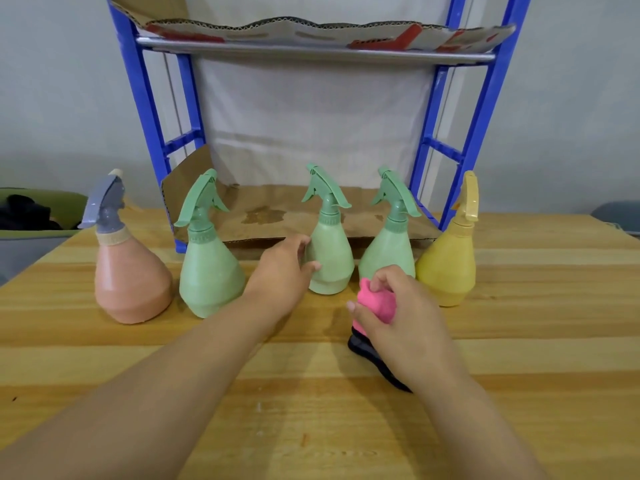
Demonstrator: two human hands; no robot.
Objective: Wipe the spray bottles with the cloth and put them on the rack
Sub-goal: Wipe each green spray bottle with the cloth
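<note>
Left fingers (304,241) round middle green bottle (330,261), right fingers (389,279) round cloth (375,304)

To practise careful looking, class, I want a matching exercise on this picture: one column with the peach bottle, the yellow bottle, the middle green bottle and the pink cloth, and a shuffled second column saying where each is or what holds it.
Things
1. peach bottle
2. yellow bottle
3. middle green bottle
4. pink cloth

Places
A. gripped by the right hand
B. far left end of the row
C. held by the left hand
D. far right end of the row

Pairs: 1-B, 2-D, 3-C, 4-A.
</note>
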